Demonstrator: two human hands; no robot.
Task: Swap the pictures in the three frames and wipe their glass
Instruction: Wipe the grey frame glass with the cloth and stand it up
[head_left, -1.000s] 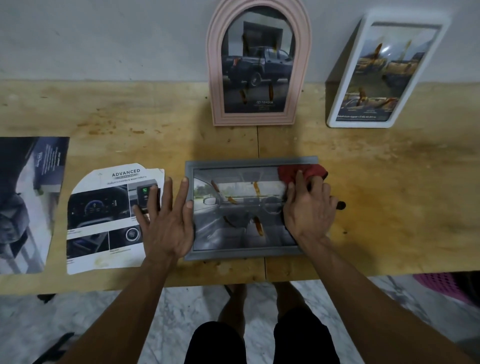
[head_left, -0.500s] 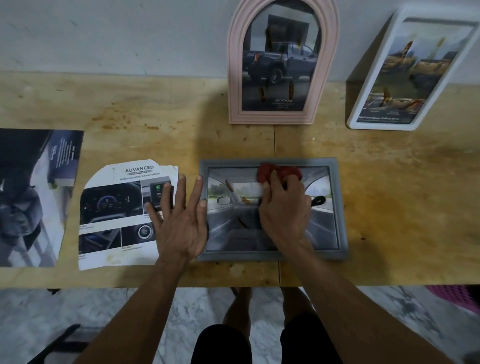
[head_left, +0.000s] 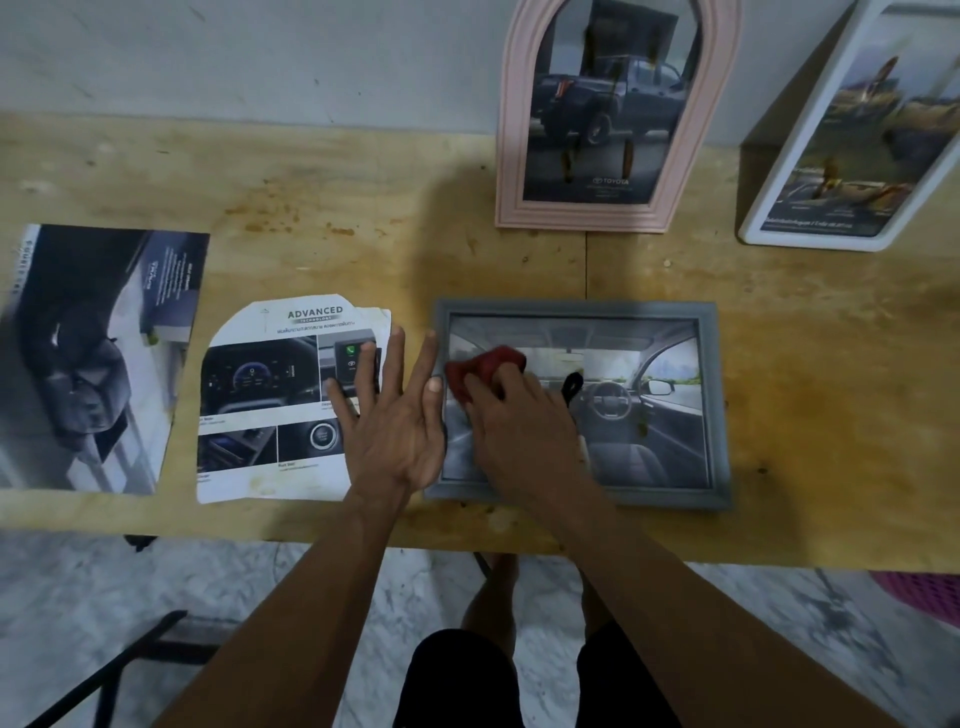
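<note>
A grey frame (head_left: 714, 405) lies flat on the wooden table (head_left: 311, 218), holding a car-interior picture. My right hand (head_left: 524, 426) presses a red cloth (head_left: 483, 366) onto the left part of its glass, fingers curled over the cloth. My left hand (head_left: 395, 415) lies flat with spread fingers against the frame's left edge, partly on the arch-cut dashboard picture (head_left: 270, 400). A pink arched frame (head_left: 608, 114) with a pickup picture and a white frame (head_left: 852, 135) lean on the wall behind.
A dark loose picture (head_left: 93, 358) lies at the table's left end. A small black loop (head_left: 571, 387) shows by my right hand on the glass. A pink basket (head_left: 924, 592) sits on the floor at the right, and my legs stand below the table edge.
My right hand has slid the red cloth from the glass's right top across to its left side. My left hand stays flat at the frame's left edge.
</note>
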